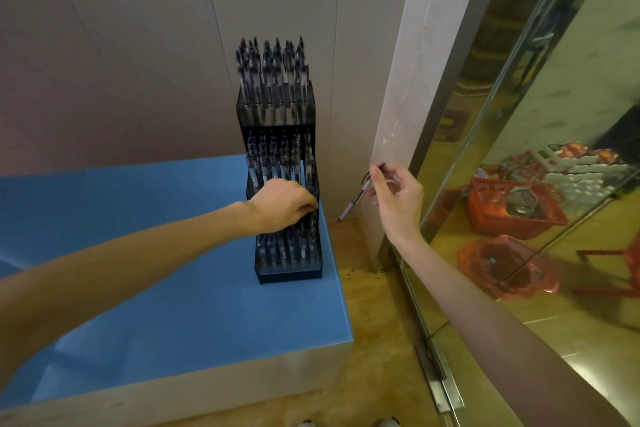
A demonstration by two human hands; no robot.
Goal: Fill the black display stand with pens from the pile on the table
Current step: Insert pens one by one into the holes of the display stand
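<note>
Right hand pinching spare pen off table's right edge | left hand, fingers curled, we're seating pens in black display stand | grip contents hidden.

Left hand fingertips hidden among stand's pens.

stand: glossy dark translucent plastic | table: smooth matt blue | floor: wood

We see our two forearms bare from elbow to wrist (no sleeve, watch or ring showing), slim, with a left hand and right hand equally bare, short-nailed fingers.
</note>
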